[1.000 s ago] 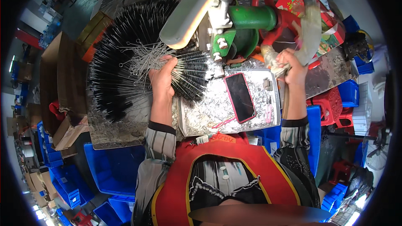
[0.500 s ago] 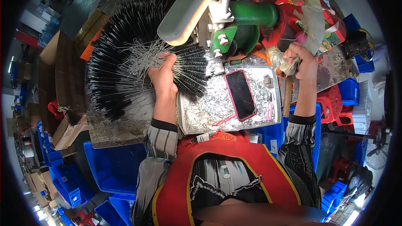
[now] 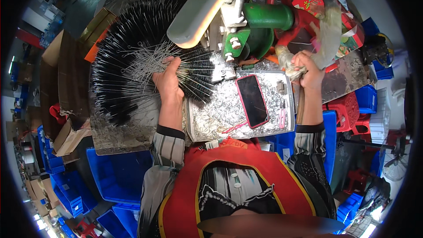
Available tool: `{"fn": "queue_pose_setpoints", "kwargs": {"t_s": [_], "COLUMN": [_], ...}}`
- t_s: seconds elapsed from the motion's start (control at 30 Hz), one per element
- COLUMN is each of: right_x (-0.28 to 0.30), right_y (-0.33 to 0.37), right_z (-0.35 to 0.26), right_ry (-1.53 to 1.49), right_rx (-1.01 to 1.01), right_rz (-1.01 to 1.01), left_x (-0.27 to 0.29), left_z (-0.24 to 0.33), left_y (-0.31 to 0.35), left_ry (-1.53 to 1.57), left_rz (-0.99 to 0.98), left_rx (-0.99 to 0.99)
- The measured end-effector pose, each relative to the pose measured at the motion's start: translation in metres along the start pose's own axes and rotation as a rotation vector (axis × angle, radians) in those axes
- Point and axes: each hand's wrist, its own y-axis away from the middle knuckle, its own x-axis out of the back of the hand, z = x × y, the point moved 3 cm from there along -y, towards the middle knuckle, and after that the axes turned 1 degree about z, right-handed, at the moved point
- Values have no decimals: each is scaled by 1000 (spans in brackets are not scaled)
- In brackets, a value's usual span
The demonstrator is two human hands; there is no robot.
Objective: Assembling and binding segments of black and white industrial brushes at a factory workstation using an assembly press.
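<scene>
The green press machine [image 3: 257, 26] stands at the far middle of the counter [image 3: 128, 132], and everything else sits around it. To its left, the left hand [image 3: 166, 79] rests on a loose bundle of thin silver wires [image 3: 145, 59], fingers curled over them in a narrow grip that pinches a few strands. These wires lie on top of a broad fan of black bristle rods [image 3: 132, 48] that spreads away to the left of the machine. To the machine's right, the right hand [image 3: 308, 68] is closed tight in a full grip around a handle wrapped in pale plastic [image 3: 328, 35], just in front of the red handwheel [image 3: 304, 4]. Directly below the machine, nearer the person, lies a shallow metal tray [image 3: 220, 114] full of small shiny pieces, and a dark phone in a red case [image 3: 252, 100] lies on it, between the two hands. A long pale cream lever [image 3: 200, 9] slants off the machine's upper left. Blue plastic bins [image 3: 119, 176] sit below the counter, well left of the machine.
</scene>
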Motion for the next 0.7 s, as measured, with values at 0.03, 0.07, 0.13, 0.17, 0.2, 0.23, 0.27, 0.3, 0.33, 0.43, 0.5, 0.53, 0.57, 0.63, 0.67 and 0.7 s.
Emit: {"fn": "queue_pose_setpoints", "kwargs": {"t_s": [0.03,0.07,0.13,0.17,0.2,0.23,0.27,0.3,0.33,0.43,0.5,0.53,0.57,0.63,0.67,0.7], "right_x": [0,2,1,1,1,1,1,0,-1,-6,-4,-2,-3,-7,-7,-6], "right_y": [-1,-4,-10,-11,-12,-14,-15,-16,-17,-22,-19,-16,-9,2,3,3], "right_z": [-9,-16,-25,-28,-32,-35,-36,-38,-42,-49,-45,-39,-25,-1,8,14], "right_ry": [32,67,93,129,164,165,158,150,147,227,183,139,139,68,131,91], "right_rx": [-112,-220,-222,-245,-270,-270,-308,-347,-350,-411,-355,-299,-298,98,102,102], "right_rz": [83,164,107,119,130,129,142,154,156,90,95,101,103,111,29,19], "left_x": [2,2,1,1,3,3,3,1,0,0,2,5,6,0,-4,-4], "left_z": [0,1,2,0,-2,-4,-4,-5,-5,-6,-8,-9,-10,-5,-1,5], "left_y": [1,2,3,1,-2,-4,-4,-3,-3,-4,-5,-8,-9,-3,0,4], "left_ry": [-3,-4,-5,-4,-13,-22,-26,-22,-19,0,28,15,-2,8,14,16], "left_rz": [2,9,23,23,17,12,11,19,28,29,33,39,41,27,12,11], "left_rx": [0,-5,-16,-15,-4,6,6,3,0,11,5,-9,-20,-11,-5,-7]}}
